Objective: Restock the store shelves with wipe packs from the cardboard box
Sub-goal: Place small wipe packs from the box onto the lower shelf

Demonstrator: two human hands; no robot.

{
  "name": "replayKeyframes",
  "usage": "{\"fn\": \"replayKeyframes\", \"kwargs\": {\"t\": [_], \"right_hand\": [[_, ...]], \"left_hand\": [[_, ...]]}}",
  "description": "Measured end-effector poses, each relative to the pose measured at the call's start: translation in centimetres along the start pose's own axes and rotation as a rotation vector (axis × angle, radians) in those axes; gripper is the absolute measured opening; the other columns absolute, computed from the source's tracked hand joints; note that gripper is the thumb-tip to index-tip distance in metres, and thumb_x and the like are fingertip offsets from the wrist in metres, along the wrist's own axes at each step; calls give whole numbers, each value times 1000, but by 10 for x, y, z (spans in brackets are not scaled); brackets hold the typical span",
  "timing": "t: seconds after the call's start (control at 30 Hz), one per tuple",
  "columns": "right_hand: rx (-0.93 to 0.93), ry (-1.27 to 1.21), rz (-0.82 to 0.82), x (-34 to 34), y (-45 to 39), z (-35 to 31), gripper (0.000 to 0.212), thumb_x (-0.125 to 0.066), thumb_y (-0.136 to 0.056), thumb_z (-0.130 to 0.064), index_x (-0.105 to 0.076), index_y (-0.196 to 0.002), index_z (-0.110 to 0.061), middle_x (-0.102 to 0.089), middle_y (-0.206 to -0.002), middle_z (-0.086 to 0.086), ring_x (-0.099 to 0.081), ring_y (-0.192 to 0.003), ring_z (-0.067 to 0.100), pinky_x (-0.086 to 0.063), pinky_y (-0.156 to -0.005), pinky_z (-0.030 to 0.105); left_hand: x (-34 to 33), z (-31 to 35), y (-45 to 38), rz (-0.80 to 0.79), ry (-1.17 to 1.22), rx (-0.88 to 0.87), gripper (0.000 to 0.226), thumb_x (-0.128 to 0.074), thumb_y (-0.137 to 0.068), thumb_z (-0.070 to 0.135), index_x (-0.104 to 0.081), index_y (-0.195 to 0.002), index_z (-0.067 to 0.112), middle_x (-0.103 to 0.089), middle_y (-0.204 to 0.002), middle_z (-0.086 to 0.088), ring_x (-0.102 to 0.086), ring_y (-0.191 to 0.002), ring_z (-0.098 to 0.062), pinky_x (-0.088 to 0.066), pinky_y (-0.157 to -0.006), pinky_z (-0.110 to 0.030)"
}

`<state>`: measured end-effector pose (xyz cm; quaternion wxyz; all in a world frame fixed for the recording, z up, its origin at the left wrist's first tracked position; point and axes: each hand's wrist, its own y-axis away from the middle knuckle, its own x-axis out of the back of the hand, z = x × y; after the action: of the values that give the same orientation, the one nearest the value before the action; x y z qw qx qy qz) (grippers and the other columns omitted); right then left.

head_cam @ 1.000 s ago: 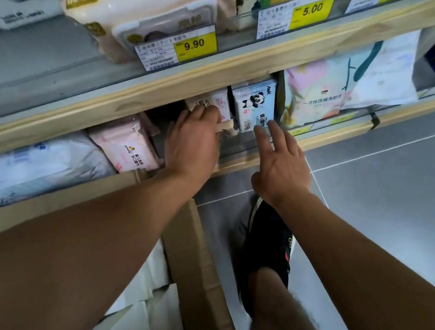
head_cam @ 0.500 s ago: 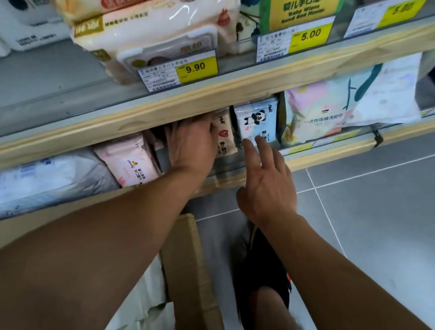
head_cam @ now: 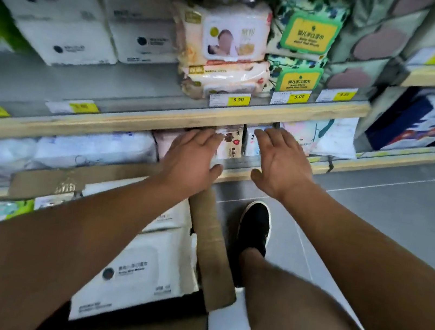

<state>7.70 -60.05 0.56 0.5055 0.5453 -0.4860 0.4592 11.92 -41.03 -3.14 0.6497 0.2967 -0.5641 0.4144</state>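
We see the cardboard box [head_cam: 211,252] on the floor, a white wipe pack [head_cam: 136,274] flat inside, long axis toward the shelf. Our left hand [head_cam: 191,158] — fingers straight — touches the small pink pack [head_cam: 230,145]; our right hand [head_cam: 282,163], spread, has reached the panda pack [head_cam: 251,144]. A black shoe [head_cam: 254,228] stands beside the box.

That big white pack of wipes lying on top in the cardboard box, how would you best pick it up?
Probably from above, by its two long edges. The white wipe pack lies flat, face up in the cardboard box, its raised lid in the middle, so the soft sides offer fingers the better hold. Both the left hand and right hand are open.
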Motion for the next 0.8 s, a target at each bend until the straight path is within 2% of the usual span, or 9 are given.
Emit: {"fn": "replayKeyframes", "kwargs": {"t": [0.13,0.3,0.53,0.67,0.8], "right_hand": [[81,11,57,42,31,-56,81,-63,-83,-36,-22,-150,-15,-28,-153,7,-17,-144,30,-18,-118,42],[189,26,82,61,58,-141,75,-66,-81,-35,-31,-144,-16,-36,-145,7,-23,-140,29,-25,-115,43],[372,42,-18,32,78,-252,71,-61,-84,-37,-30,-145,-16,-32,-148,8,-22,-140,29,-23,-115,39],[470,64,-110,12,78,-302,69,-64,-82,-36,-33,-142,-17,-36,-144,6,-27,-137,29,-26,-113,38],[510,46,-178,-4,70,-341,71,-65,-81,-33,-34,-144,-19,-38,-143,6,-30,-136,29,-27,-112,36]], "left_hand": [[61,-20,54,11,33,-40,68,-52,-88,44,-27,-148,22,-30,-154,-2,-30,-138,-26,-23,-114,-37],[103,-70,130,45,23,12,65,-55,-88,42,-34,-146,21,-33,-153,-2,-35,-135,-28,-30,-111,-39],[111,-158,239,-7,21,153,64,-57,-86,40,-37,-144,21,-39,-149,-4,-38,-135,-26,-31,-111,-40],[119,-200,284,-13,37,263,63,-49,-81,45,-44,-138,19,-48,-141,-7,-45,-126,-31,-40,-103,-44],[118,-236,312,-9,52,327,61,-66,-80,33,-48,-136,15,-49,-140,-10,-48,-123,-34,-39,-102,-41]]}}
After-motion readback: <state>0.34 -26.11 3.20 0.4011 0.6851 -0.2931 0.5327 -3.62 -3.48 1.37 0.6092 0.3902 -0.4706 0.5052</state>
